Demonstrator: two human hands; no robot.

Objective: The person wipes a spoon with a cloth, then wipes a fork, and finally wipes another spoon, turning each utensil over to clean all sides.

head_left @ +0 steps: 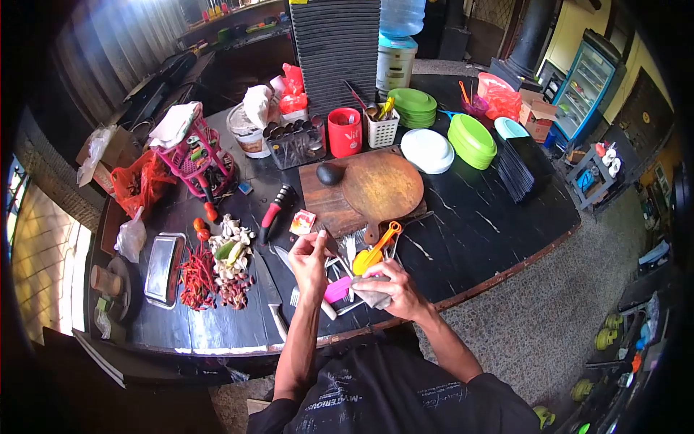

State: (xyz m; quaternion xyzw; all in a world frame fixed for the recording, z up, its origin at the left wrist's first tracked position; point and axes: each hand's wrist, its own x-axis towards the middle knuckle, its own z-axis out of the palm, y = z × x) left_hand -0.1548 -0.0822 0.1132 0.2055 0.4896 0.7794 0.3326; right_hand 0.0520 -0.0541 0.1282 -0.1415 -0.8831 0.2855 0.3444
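My left hand [309,262] is raised over the near table edge, thumb and fingers pinched together; whatever they hold is too small to make out. To its right, my right hand [399,288] is closed around a crumpled grey cloth [372,295]. Beside the cloth lies a bright pink utensil head [337,290], its handle hidden. Yellow-orange measuring spoons [370,257] rest just beyond my right hand. Several forks and other metal cutlery [350,247] are spread between and under both hands. A large knife [268,283] lies left of my left forearm.
A round wooden board [383,184] lies on a rectangular one [314,199] with a dark avocado-like object [330,173]. Chillies [196,278], garlic [233,249] and a metal tray [165,269] are left. A knife sharpener [275,215], red canister [344,132] and green plates [471,141] stand beyond.
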